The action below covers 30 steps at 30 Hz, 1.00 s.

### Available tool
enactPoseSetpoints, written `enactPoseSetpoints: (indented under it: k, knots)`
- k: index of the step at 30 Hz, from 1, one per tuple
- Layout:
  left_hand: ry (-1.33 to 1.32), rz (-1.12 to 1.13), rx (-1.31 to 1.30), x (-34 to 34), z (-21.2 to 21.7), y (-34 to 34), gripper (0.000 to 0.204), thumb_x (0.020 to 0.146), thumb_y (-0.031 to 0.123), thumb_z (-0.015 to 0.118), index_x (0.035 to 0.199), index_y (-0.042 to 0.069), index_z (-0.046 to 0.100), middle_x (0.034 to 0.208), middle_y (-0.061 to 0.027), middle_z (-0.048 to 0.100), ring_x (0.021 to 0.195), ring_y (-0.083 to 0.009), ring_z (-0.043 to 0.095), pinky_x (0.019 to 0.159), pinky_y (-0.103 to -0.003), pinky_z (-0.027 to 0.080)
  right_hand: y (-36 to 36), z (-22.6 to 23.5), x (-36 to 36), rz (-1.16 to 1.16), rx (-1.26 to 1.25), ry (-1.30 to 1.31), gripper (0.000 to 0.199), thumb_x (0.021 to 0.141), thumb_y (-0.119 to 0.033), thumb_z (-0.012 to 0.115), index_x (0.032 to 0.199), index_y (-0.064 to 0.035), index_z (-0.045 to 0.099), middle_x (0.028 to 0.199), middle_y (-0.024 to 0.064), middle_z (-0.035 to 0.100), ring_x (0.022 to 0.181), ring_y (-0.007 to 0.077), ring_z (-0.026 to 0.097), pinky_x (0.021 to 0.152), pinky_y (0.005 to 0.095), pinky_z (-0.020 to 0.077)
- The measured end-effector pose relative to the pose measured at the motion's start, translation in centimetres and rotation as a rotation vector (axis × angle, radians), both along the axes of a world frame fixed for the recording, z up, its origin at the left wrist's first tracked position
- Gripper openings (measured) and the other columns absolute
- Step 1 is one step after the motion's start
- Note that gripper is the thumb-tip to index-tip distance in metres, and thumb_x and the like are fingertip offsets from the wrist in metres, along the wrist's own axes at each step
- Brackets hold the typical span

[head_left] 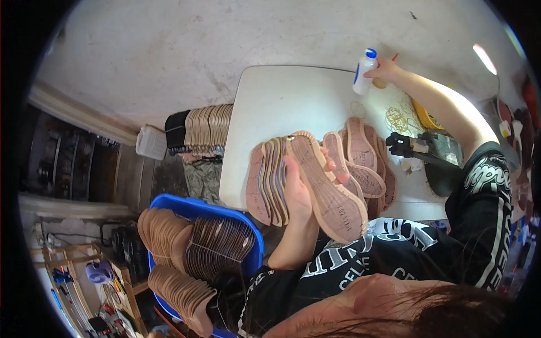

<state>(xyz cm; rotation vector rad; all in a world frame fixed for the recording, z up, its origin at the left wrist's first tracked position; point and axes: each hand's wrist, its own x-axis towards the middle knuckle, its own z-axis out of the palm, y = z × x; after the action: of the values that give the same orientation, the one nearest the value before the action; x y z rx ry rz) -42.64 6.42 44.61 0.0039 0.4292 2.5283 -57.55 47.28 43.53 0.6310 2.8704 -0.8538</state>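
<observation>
My left hand (pixel 298 194) is wrapped round a long pinkish-brown shoe insole (pixel 327 191) with a paler edge, its fingertips showing past the far side. Beside this hand, several similar insoles (pixel 265 183) stand in an overlapping row on the white table. My right hand (pixel 386 70) reaches to the far edge of the table with its fingers closed. A thin red stick (pixel 395 57) pokes out above it, seemingly held in the fingers. Below the fingers shows a small amber container (pixel 379 83). A white bottle with a blue cap (pixel 362 79) stands against the fingertips.
More insoles (pixel 366 152) lie fanned on the white table (pixel 282 96), near a coil of yellowish cord (pixel 397 118) and a yellow basket (pixel 425 115). A blue crate (pixel 259 248) packed with insoles stands near left. Another row of insoles (pixel 208 124) sits beyond the table's left edge.
</observation>
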Motion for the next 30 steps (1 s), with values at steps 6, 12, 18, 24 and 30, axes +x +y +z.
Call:
enactPoseSetpoints:
  k: [6, 12, 18, 24, 30]
  knots:
    - [0.042, -0.022, -0.06, 0.5, 0.3, 0.2, 0.065, 0.1, 0.056, 0.027, 0.12, -0.003, 0.047, 0.101, -0.0104, 0.053, 0.089, -0.0197, 0.057, 0.08, -0.042, 0.059, 0.7, -2.5, -0.4, -0.085, -0.166, -0.207, 0.06, 0.074, -0.035, 0.079, 0.122, -0.0034, 0.06, 0.104, 0.0161, 0.065, 0.096, 0.0218, 0.065, 0.076, 0.0343, 0.0529]
    - [-0.022, 0.045, -0.174, 0.6, 0.7, 1.3, 0.06, 0.102, 0.052, 0.024, 0.124, 0.001, 0.046, 0.101, -0.0116, 0.054, 0.093, -0.0212, 0.058, 0.087, -0.044, 0.056, -14.8, 7.3, 9.1, -0.032, -0.593, -0.331, 0.084, 0.088, -0.06, 0.058, 0.129, 0.0122, 0.045, 0.118, 0.0223, 0.059, 0.095, 0.0232, 0.066, 0.082, 0.0335, 0.0556]
    - [0.152, 0.025, -0.227, 0.8, 0.0, 3.7, 0.045, 0.105, 0.037, 0.03, 0.128, 0.002, 0.044, 0.108, -0.0142, 0.059, 0.094, -0.0228, 0.062, 0.084, -0.035, 0.053, -22.8, 10.4, 22.9, 0.332, -0.632, -0.355, 0.048, 0.094, -0.043, 0.059, 0.118, -0.0007, 0.06, 0.095, 0.0066, 0.064, 0.084, 0.0097, 0.057, 0.075, 0.0262, 0.0479]
    - [0.538, 0.177, -0.574, 0.1, -1.8, 6.4, 0.036, 0.096, 0.011, 0.057, 0.128, -0.005, 0.05, 0.109, -0.0103, 0.063, 0.097, -0.012, 0.06, 0.086, -0.025, 0.049, -23.2, 4.1, 28.8, 0.112, -1.255, 0.084, 0.036, 0.099, -0.016, 0.055, 0.129, 0.0046, 0.051, 0.116, 0.0041, 0.062, 0.106, 0.0073, 0.055, 0.093, 0.0265, 0.0445]
    - [0.681, 0.059, -0.733, 1.9, -1.5, 8.3, 0.027, 0.091, 0.009, 0.065, 0.114, -0.005, 0.062, 0.096, -0.0054, 0.068, 0.084, -0.0074, 0.062, 0.072, -0.02, 0.048, -23.2, 0.2, 32.1, 0.145, -1.314, 0.228, 0.032, 0.098, -0.015, 0.056, 0.125, 0.0019, 0.055, 0.11, 0.0015, 0.064, 0.097, 0.005, 0.056, 0.087, 0.0244, 0.0464]
